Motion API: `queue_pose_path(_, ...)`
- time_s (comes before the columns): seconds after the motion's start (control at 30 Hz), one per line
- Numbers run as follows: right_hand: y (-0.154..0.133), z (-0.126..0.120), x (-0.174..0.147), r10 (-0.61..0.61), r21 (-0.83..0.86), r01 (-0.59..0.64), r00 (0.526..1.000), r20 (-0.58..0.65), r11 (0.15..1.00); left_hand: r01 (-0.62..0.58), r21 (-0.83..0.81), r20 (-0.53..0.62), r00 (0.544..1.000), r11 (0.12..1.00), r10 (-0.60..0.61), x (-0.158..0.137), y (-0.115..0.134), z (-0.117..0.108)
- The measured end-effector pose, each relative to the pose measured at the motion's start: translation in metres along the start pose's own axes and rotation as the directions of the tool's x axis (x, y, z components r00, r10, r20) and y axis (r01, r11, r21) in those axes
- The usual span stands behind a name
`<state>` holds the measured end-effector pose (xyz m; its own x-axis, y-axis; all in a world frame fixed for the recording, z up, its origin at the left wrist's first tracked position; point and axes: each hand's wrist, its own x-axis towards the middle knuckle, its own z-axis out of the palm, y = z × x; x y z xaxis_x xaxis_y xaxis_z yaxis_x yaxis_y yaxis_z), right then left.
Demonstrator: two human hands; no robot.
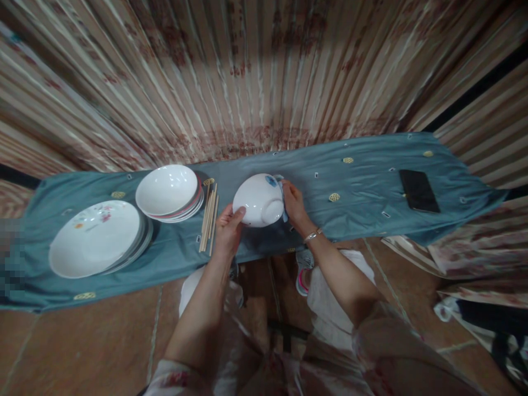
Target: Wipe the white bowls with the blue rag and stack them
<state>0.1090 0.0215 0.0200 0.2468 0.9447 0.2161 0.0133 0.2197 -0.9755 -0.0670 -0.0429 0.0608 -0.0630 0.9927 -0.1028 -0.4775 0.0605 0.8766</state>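
A white bowl [256, 202] with a blue mark is held up on its side over the table, its foot ring facing to the right and toward me. My left hand [230, 225] grips its left rim, thumb on the outer wall. At the bowl's right side, my right hand [295, 203] is closed on a light blue cloth [284, 204] pressed against the bowl. Its fingertips are partly hidden behind the cloth and bowl. Left of my left hand lie several wooden chopsticks [209, 217] on the tablecloth.
A stack of white bowls [167, 190] stands left of the chopsticks. Farther left is a stack of large flower-patterned plates [97, 239]. A black flat object [419, 191] lies at the right on the blue-green tablecloth [363, 181]. Pleated curtain [256, 71] hangs behind the table.
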Motion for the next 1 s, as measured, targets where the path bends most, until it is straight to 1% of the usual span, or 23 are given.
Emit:
queue_pose_path(0.13, -0.016, -0.004, 0.011, 0.073, 0.074, -0.068, 0.995, -0.068, 0.995, 0.030, 0.031, 0.050, 0.998, 0.999, -0.032, -0.002, -0.003, -0.002)
queue_pose_path(0.23, -0.022, -0.005, 0.015, 0.061, 0.054, -0.056, 0.994, -0.092, 0.997, 0.042, 0.031, 0.068, 0.997, 0.999, -0.044, -0.002, -0.006, -0.002)
queue_pose_path(0.43, -0.031, -0.005, 0.016, -0.047, -0.088, 0.043, 0.997, -0.054, 0.995, -0.001, 0.062, 0.031, 1.000, 0.998, -0.001, 0.001, -0.006, 0.001)
queue_pose_path(0.57, -0.040, -0.004, 0.013, -0.137, -0.174, 0.132, 0.990, -0.020, 0.976, -0.069, 0.143, 0.025, 0.997, 0.987, 0.066, 0.003, -0.002, 0.001)
queue_pose_path(0.7, -0.049, -0.002, 0.008, -0.220, -0.282, 0.227, 0.974, 0.055, 0.932, -0.151, 0.225, 0.003, 0.988, 0.963, 0.154, 0.004, 0.000, 0.002)
queue_pose_path(0.77, -0.052, 0.000, 0.004, -0.279, -0.324, 0.302, 0.953, 0.116, 0.897, -0.171, 0.232, -0.001, 0.984, 0.958, 0.176, 0.004, 0.000, 0.003)
queue_pose_path(0.8, -0.054, 0.000, 0.002, -0.317, -0.335, 0.351, 0.936, 0.153, 0.874, -0.172, 0.233, 0.002, 0.984, 0.957, 0.177, 0.004, 0.000, 0.003)
queue_pose_path(0.9, -0.056, 0.001, -0.007, -0.425, -0.346, 0.500, 0.863, 0.273, 0.794, -0.155, 0.231, 0.018, 0.988, 0.960, 0.155, 0.004, 0.000, 0.003)
queue_pose_path(0.97, -0.057, 0.001, -0.013, -0.455, -0.355, 0.559, 0.824, 0.336, 0.750, -0.145, 0.217, 0.018, 0.989, 0.965, 0.144, 0.003, 0.000, 0.004)
queue_pose_path(1.0, -0.057, 0.000, -0.016, -0.458, -0.357, 0.571, 0.815, 0.355, 0.740, -0.139, 0.212, 0.019, 0.990, 0.967, 0.139, 0.002, 0.000, 0.004)
